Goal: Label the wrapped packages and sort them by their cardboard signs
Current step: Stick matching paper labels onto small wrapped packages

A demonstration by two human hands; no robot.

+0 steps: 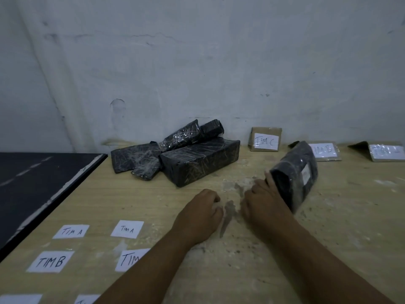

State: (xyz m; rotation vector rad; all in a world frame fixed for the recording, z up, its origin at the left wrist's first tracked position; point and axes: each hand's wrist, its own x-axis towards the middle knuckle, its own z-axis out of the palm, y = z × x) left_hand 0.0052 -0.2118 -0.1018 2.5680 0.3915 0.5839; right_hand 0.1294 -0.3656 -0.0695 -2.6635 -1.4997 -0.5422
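While your right hand [263,202] grips the labelled package [293,170], it tilts toward the back-edge TIM B sign [326,150], likely its pile.
Your left hand [197,216] rests fisted, empty, on the worktop [328,227].

Black plastic-wrapped packages [175,154], white paper labels [71,231] with black lettering, brown cardboard signs [266,131], pale wood table [328,216]

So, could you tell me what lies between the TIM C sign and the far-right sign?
In the head view, the TIM B sign sits there, its left edge hidden behind the wrapped package that the right hand grips.
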